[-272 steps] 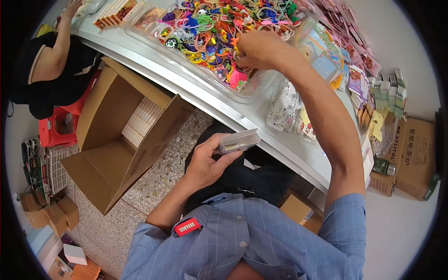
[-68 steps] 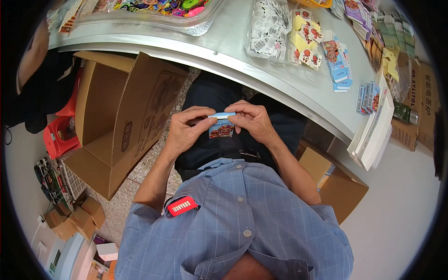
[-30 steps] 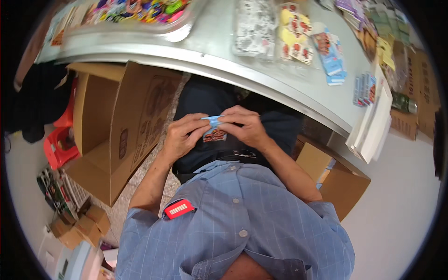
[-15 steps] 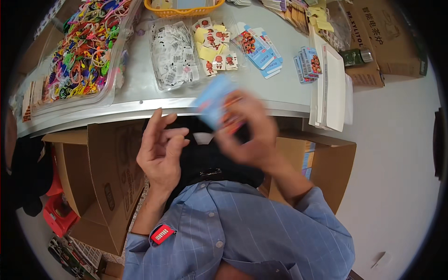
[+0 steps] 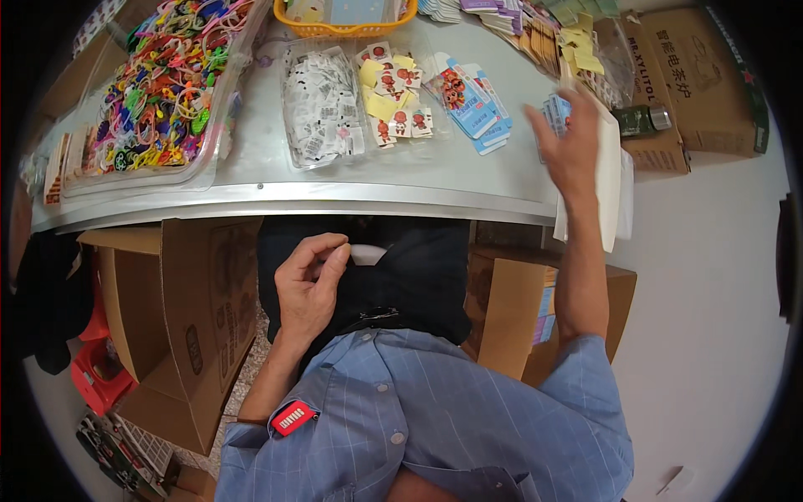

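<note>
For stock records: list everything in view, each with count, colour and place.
table: one, pale, top
trinkets: many, mixed colours, left on table
small packets: many, white, mid-table
picture cards: several, white, yellow, right of packets
basket: one, orange, top middle
flat cartons: several, blue, right of cards
card piles: several, mixed, top right
small boxes: several, blue, right on table
long cartons: several, white, table's right end
flask: one, green, right
cardboard boxes: several, brown, floor and right
stool: at least one, red, lower left
co-worker: one, dark clothes, left edge
left hand: one, blue-sleeved, over lap
right hand: one, blue-sleeved, by small boxes
</note>
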Tool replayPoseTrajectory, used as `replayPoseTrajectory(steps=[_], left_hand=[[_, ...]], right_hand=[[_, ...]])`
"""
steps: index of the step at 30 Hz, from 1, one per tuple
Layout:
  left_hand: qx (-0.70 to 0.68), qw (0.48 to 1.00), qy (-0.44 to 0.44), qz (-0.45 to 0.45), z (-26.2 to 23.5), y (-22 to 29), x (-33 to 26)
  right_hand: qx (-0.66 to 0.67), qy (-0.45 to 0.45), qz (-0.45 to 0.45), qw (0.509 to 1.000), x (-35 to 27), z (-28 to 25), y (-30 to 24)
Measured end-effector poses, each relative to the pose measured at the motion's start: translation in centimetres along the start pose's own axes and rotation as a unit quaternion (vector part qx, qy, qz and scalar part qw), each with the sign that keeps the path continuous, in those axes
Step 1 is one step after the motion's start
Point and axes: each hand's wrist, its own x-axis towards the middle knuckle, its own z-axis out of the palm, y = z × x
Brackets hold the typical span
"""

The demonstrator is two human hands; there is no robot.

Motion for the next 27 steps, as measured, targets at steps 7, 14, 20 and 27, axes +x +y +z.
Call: replayPoseTrajectory(steps=[7,14,20,27], left_hand=[[0.031,0.998,-0.046,0.04,0.6,-0.2,0.2],[0.004,0.999,-0.023,-0.026,-0.1,-1.9,-0.8],[-0.04,0.998,-0.056,-0.003,0.2,0.4,0.0],[-0.278,0.912,-0.303,-0.001,-0.8,2.7,3.0]], right_hand=[[0.037,-0.197,0.068,0.977,0.7,8.7,-1.7],[0.014,-0.049,0.017,0.999,0.3,8.5,-3.3],[0.419,0.047,0.264,0.867,-1.9,4.3,-3.5],[0.767,-0.202,0.375,0.48,-13.2,2.4,-17.3]])
